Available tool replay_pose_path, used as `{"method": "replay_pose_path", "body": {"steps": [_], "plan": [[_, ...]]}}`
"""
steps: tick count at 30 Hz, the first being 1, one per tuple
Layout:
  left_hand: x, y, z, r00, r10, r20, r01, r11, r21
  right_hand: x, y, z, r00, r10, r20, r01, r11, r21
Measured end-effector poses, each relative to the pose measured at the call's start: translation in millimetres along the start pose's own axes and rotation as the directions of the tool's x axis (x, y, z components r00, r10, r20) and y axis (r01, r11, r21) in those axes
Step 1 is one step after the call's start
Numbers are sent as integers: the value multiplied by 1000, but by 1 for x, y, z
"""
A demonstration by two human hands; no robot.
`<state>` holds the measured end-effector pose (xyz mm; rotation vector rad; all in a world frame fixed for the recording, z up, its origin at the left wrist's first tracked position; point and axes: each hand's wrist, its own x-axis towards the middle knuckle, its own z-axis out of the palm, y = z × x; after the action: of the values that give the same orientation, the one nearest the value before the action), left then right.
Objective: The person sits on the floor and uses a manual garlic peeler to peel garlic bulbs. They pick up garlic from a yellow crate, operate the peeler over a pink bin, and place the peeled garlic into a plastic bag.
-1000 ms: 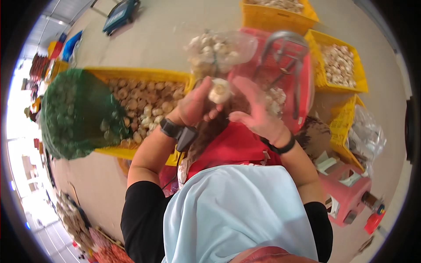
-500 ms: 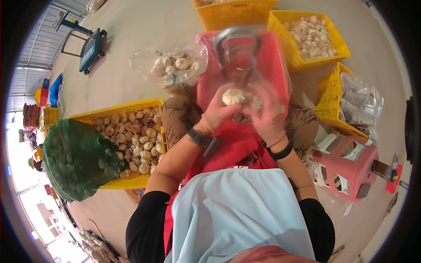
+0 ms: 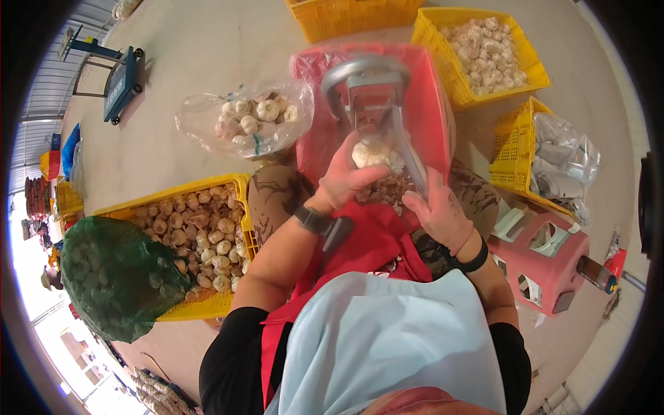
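Between the thumb and fingers of my left hand is a white garlic bulb, held over a red bin. My right hand is closed around the lower end of a grey lever handle. That handle belongs to a grey metal hand-operated cutter standing at the bin, with a curved arm at its top. The bulb sits close to the cutter's lower part, left of the lever; whether they touch I cannot tell. Loose garlic skins and stem scraps lie below my hands.
A clear plastic bag of trimmed bulbs lies left of the bin. Further left, a yellow crate holds untrimmed garlic beside a green mesh sack. Yellow crates stand at right, near a pink stool. A blue platform scale is far left.
My right hand has left the bulb's side and moved down and right, taking hold of the lever handle. The handle now slants down toward me. My left hand keeps the bulb.
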<state>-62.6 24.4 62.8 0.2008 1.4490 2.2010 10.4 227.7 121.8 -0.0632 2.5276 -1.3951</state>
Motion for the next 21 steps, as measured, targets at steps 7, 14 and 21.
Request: {"method": "replay_pose_path", "body": {"steps": [7, 14, 21], "plan": [[2, 9, 1, 995, -97, -4, 96, 991, -98, -5, -20, -15, 994, 55, 99, -55, 998, 5], [3, 17, 5, 990, -139, 30, 143, 971, -193, -2, -16, -13, 994, 73, 75, -72, 997, -23], [8, 2, 3, 997, -72, 7, 71, 966, -250, 32, 58, 32, 992, -48, -113, 37, 995, -94]]}}
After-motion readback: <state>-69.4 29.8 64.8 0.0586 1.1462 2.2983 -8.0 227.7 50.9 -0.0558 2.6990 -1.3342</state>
